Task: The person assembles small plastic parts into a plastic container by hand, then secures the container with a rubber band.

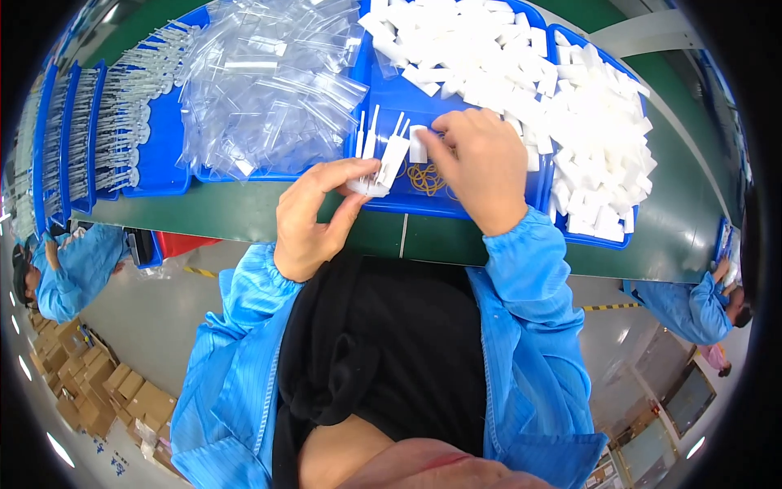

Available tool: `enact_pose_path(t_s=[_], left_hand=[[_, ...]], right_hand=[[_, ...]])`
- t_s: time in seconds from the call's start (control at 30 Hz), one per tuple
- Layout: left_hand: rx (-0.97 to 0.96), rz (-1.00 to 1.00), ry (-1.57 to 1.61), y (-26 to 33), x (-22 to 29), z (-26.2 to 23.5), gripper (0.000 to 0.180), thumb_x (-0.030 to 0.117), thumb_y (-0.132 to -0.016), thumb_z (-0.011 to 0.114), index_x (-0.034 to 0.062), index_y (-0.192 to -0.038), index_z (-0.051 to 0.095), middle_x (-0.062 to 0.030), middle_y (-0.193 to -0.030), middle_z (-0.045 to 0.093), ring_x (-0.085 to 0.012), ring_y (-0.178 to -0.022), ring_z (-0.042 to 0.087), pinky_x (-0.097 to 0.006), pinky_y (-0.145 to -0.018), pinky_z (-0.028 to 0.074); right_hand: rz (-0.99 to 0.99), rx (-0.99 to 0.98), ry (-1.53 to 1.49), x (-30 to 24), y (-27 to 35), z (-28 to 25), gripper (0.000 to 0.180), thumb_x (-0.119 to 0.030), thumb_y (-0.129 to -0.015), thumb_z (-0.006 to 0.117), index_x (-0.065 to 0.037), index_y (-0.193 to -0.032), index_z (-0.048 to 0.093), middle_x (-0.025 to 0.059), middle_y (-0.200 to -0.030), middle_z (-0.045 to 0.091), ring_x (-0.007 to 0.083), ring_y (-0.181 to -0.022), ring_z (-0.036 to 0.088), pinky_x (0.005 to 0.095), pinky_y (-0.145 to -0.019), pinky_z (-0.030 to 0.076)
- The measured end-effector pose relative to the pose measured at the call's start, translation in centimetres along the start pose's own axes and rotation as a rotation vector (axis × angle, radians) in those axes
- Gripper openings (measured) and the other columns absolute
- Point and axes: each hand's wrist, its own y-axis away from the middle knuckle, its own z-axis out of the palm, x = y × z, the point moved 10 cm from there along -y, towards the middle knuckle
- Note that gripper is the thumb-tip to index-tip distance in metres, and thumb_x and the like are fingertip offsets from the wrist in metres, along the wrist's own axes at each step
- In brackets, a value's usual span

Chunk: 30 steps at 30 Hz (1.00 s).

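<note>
My left hand (314, 218) pinches the rounded base of a white plastic piece (368, 190) with thin upright prongs, between thumb and fingers. A white rectangular block (395, 156) stands against its prongs on the right side. Just to the right, my right hand (487, 159) grips another small white block (418, 144) between thumb and forefinger, close to the piece but apart from it. Yellowish rubber bands (425, 178) lie beneath, in a blue tray (464, 206). My right hand covers part of the tray.
Clear plastic bags (273, 90) heap in a tray at left; beyond them, blue trays carry rows of pronged pieces (122, 134). White blocks (472, 49) pile up at the back, and more blocks (599, 143) fill a right-hand tray. People in blue sit at both sides.
</note>
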Motion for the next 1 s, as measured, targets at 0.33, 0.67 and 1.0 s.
enact_pose_path(t_s=[0.33,0.67,1.0], left_hand=[[-0.028,0.155,-0.107,-0.3,1.0,-0.7,0.037,-0.013,-0.073,0.073,0.0029,-0.107,0.07,-0.0131,-0.107,0.072,-0.0282,-0.095,0.071,-0.035,-0.079,0.057],[-0.241,0.015,0.23,-0.8,0.9,1.5,0.032,-0.011,-0.082,0.069,0.0028,-0.111,0.07,-0.014,-0.11,0.07,-0.0255,-0.094,0.07,-0.031,-0.075,0.056],[-0.257,-0.001,0.262,-1.1,0.6,2.6,0.032,-0.011,-0.084,0.067,0.0031,-0.113,0.069,-0.014,-0.113,0.07,-0.0234,-0.097,0.069,-0.029,-0.072,0.055]], right_hand=[[-0.148,-0.046,0.036,-2.7,-1.2,0.0,0.014,-0.011,-0.075,0.073,-0.008,-0.086,0.066,0.0049,-0.077,0.063,0.023,-0.077,0.061,0.0362,-0.073,0.041],[0.593,0.096,-1.462,4.1,1.5,0.1,0.03,-0.016,-0.1,0.055,-0.001,-0.125,0.058,0.0138,-0.105,0.072,0.015,-0.094,0.066,0.0291,-0.086,0.051],[0.526,0.028,-1.546,2.5,2.4,1.0,0.021,-0.014,-0.102,0.051,-0.002,-0.118,0.057,0.0175,-0.107,0.071,0.0176,-0.096,0.066,0.0327,-0.09,0.051]])
